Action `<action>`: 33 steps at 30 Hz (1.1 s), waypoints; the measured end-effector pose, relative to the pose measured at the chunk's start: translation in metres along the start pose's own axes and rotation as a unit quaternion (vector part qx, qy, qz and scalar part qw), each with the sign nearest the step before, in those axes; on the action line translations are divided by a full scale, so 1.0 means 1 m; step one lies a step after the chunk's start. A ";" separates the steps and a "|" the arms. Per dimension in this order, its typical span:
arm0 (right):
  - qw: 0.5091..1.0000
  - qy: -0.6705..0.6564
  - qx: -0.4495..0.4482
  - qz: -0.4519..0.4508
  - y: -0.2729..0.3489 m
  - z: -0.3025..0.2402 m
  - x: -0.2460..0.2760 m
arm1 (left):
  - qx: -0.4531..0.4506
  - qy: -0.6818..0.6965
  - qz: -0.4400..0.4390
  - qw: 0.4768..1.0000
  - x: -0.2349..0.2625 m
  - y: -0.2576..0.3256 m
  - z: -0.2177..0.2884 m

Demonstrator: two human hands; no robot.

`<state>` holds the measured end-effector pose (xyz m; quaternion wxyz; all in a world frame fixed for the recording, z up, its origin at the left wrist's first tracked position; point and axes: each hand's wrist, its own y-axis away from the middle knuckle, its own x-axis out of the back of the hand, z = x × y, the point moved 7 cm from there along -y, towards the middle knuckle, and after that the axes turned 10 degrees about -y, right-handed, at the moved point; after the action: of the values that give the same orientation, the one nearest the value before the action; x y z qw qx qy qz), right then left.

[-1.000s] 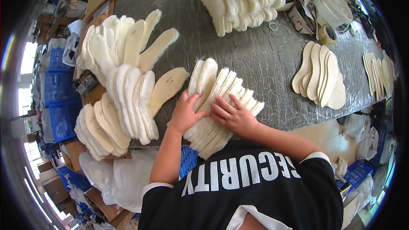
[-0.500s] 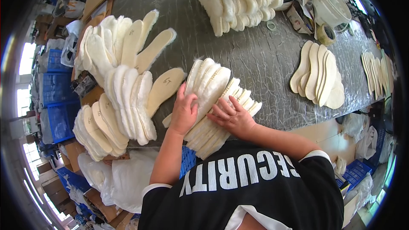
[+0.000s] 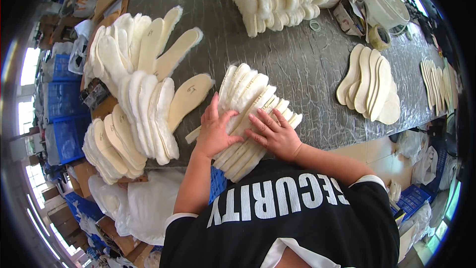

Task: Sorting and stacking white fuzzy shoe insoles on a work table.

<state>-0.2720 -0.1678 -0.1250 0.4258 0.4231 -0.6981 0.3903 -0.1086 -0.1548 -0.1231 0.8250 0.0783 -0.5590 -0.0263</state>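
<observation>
A row of cream insoles with white fleece linings (image 3: 243,89) lies overlapped at the table's near edge, in front of my body. My left hand (image 3: 214,131) rests against its left side, thumb and fingers apart, the thumb reaching over the insoles. My right hand (image 3: 280,136) lies on the row's right part with its fingers spread flat, touching several insole edges. The two hands are close together but not touching. Under my left hand, one narrow insole end sticks out to the left. The undersides of the row are hidden.
Fleece insoles (image 3: 144,114) lie in fanned piles on the left. More stacked fleece insoles (image 3: 277,5) stand at the back. Plain cream insoles (image 3: 369,84) lie on the right, near a tape roll (image 3: 379,37) and a white bucket (image 3: 386,7). Blue crates (image 3: 69,139) stand beyond the left side.
My left hand has turned and spread, its thumb moving right across the insoles. My right hand's fingers have spread out. The gap between the row's two parts has narrowed.
</observation>
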 end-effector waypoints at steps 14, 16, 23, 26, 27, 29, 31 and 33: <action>0.999 -0.014 -0.014 -0.027 -0.006 0.010 -0.001 | -0.087 -0.045 0.098 0.990 0.002 0.010 0.011; 0.999 -0.015 -0.010 -0.027 -0.008 0.009 -0.001 | -0.051 -0.032 0.033 0.998 0.003 0.011 0.017; 0.998 0.044 0.017 -0.030 -0.022 -0.004 -0.004 | -0.031 0.025 0.024 0.999 -0.001 0.016 0.015; 0.989 0.110 0.090 -0.047 -0.039 -0.009 0.001 | 0.012 0.276 0.045 0.960 -0.011 0.009 -0.011; 0.982 0.114 0.123 -0.092 -0.044 -0.011 -0.003 | 0.012 0.298 0.009 0.955 -0.013 0.010 -0.019; 0.973 0.108 0.150 -0.140 -0.055 -0.013 -0.010 | 0.056 0.432 -0.043 0.899 -0.023 0.000 -0.047; 0.970 0.108 0.152 -0.154 -0.061 -0.012 -0.012 | 0.156 0.423 -0.069 0.890 -0.025 -0.009 -0.084; 0.968 0.108 0.148 -0.171 -0.063 -0.010 -0.015 | 0.173 -0.028 0.098 0.980 0.009 -0.010 -0.101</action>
<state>-0.2068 -0.1761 -0.1234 0.4918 0.5498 -0.4993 0.4545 -0.0111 -0.1562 -0.1531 0.7815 0.1643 -0.5830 0.1499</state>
